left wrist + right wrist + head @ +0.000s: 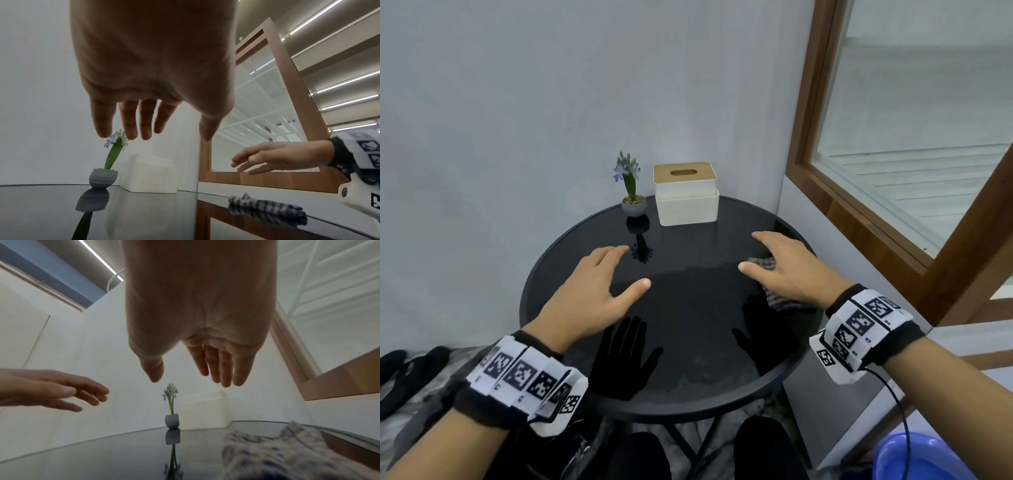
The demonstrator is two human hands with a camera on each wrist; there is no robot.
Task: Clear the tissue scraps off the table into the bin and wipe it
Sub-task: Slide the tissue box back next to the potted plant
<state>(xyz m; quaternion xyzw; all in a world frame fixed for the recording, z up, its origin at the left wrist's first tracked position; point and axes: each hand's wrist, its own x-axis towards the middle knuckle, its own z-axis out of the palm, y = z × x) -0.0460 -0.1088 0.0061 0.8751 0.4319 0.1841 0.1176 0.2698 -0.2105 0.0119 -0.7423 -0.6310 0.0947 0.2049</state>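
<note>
A round black glass table [688, 387] fills the middle of the head view. A checked grey-blue cloth [779, 299] lies crumpled near its right edge; the cloth [267, 208] also shows in the left wrist view and the cloth [287, 451] in the right wrist view. My right hand [777, 263] hovers above the cloth with fingers spread, holding nothing. My left hand [599, 291] hovers over the table's left half, fingers straight and apart, empty. No tissue scraps show on the table. No bin is plainly in view.
A white tissue box with a wooden lid [686, 193] and a small potted flower [632, 192] stand at the table's far edge by the wall. A wood-framed window [859, 205] is to the right. A blue basin [914, 459] sits low right; dark slippers [404, 373] lie left.
</note>
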